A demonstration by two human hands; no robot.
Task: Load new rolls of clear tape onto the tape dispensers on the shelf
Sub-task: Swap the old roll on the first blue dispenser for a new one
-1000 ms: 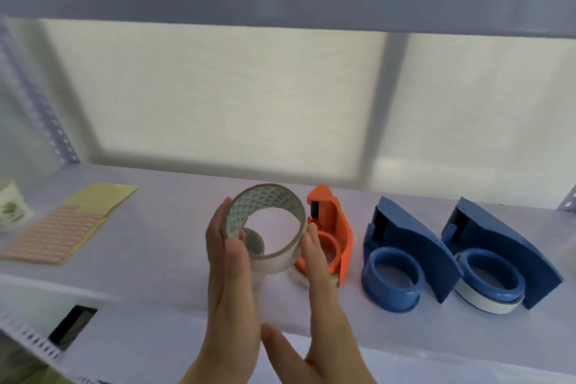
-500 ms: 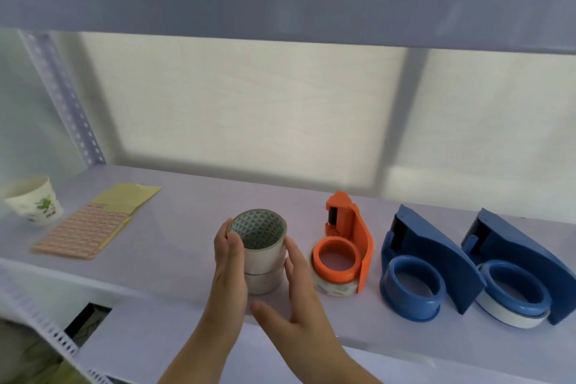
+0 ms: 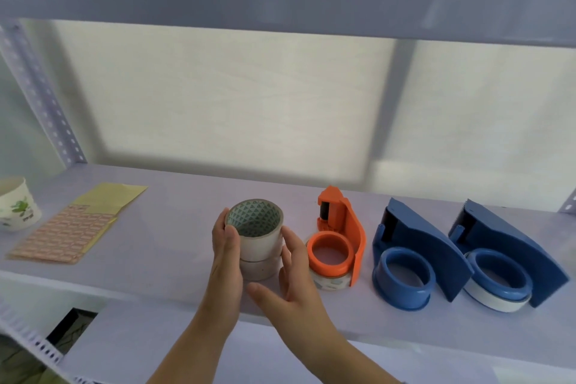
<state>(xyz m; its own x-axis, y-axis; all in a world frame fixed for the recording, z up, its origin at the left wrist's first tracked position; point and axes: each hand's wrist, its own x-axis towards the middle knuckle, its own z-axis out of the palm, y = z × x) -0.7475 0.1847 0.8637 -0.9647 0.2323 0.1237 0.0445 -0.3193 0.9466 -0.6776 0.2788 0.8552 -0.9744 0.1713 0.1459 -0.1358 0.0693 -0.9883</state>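
On the shelf (image 3: 156, 246) to my left lie a sheet of stickers (image 3: 62, 240) and a paper cup (image 3: 15, 206). To my right stand an orange dispenser (image 3: 346, 237) and two blue dispensers (image 3: 417, 256) (image 3: 511, 256) side by side. Nothing blocks the two stacked tape rolls in front of me. My left hand (image 3: 226, 256) curls around the top roll (image 3: 257, 232), thumb on its rim. My right hand (image 3: 296, 277) is spread open, fingers touching the lower roll (image 3: 260, 268), not closed on it.

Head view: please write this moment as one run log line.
left hand: holding top tape roll | stack: two rolls | right hand: open beside | orange dispenser: loaded
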